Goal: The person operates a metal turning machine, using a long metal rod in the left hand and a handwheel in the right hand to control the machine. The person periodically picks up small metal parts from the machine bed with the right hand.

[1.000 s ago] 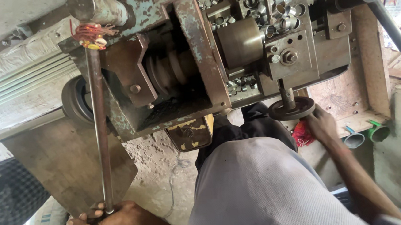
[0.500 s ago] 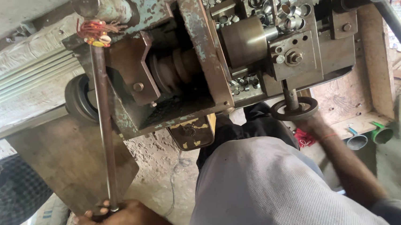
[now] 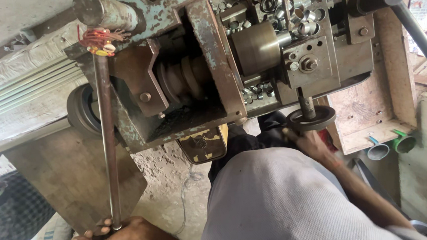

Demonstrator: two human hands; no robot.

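Two hands are on the controls of one big, worn machine (image 3: 220,69), so as far as can be judged you are mid-operation rather than setting up or finishing. A heap of small metal rings (image 3: 285,2) lies in the tray on top and more sit below the brass-coloured cylinder (image 3: 256,47); whether these are finished or waiting, you cannot tell from here. Your left hand (image 3: 114,237) has its fingers closed around the lower end of the long lever (image 3: 108,142), which rises to a red thread tie (image 3: 98,39). Your right hand (image 3: 310,141) is just under the small round handwheel (image 3: 309,118); its grip is hidden. Below is a rough concrete floor (image 3: 169,173), a wooden frame (image 3: 373,109) at right, and another person's sleeve (image 3: 5,220) at left.
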